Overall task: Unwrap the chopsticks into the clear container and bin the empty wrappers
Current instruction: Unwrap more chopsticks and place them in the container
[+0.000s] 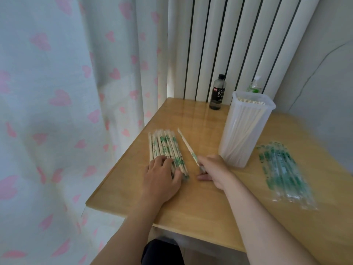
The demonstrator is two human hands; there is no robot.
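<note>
A pile of wrapped chopsticks (164, 146) with green print lies on the wooden table (191, 207) at the left. My left hand (162, 178) rests on the near end of that pile, fingers spread over it. My right hand (214, 171) pinches the near end of one wrapped pair of chopsticks (188, 146), which points away toward the back left. A tall clear container (246, 129) with several bare chopsticks stands just right of that hand. A heap of empty green-printed wrappers (282, 169) lies on the table at the right.
A dark soda bottle (217, 92) stands at the back of the table, with a green-labelled pump bottle (255, 86) behind the container. A white radiator (238, 44) and a heart-print curtain (66, 111) border the table. The table's left edge is close to the pile.
</note>
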